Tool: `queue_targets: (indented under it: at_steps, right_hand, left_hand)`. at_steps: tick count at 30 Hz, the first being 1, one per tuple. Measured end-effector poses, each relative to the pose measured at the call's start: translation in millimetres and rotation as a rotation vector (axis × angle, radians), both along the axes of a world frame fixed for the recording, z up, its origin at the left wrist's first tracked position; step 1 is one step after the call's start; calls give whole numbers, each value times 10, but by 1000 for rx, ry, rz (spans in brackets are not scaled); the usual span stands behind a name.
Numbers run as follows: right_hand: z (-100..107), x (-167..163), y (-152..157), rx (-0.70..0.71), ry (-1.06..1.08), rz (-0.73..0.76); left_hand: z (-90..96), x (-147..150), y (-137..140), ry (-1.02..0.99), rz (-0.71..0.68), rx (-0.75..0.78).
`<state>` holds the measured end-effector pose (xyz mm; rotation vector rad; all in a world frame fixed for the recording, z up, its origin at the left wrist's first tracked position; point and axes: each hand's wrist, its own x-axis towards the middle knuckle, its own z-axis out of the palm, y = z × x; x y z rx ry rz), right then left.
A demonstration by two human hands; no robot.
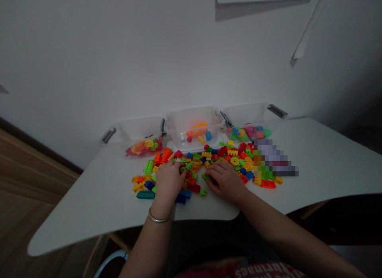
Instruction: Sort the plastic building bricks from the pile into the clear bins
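A wide heap of colourful plastic building blocks (195, 166) lies on the white table in front of me. On the heap's left part, my left hand (169, 178) has its fingers curled, with a small green building block (182, 169) between thumb and fingertips. My right hand (224, 179) rests low over the table to the right, its fingers bent around a light green block (205, 177) that shows at the fingertips. A red block (193, 188) and a light green block (203, 191) lie between the hands. Blue blocks (183, 195) sit beside my left wrist.
Three clear plastic bins stand along the wall: the left bin (140, 128) and right bin (247, 115) hold coloured pieces, the middle bin (176, 128) a few blocks. A blurred-out flat item (273, 156) lies at the heap's right. The white table (83, 202) has a curved front edge.
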<state>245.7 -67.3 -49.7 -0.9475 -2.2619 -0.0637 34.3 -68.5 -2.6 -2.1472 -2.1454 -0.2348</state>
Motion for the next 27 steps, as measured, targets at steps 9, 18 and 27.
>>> queue_targets:
  at_steps: [9, 18, 27]
  right_hand:
    - [19, 18, 0, -6, -8, 3]
    - [-17, 32, 12, 0, -4, -1]
    - [1, 40, 5, -2, 13, -19]
  left_hand:
    - [-16, -89, 72, -208, -46, 90]
    - [372, -533, 482, -916, -42, 528]
    - [655, -806, 901, -552, 26, 448]
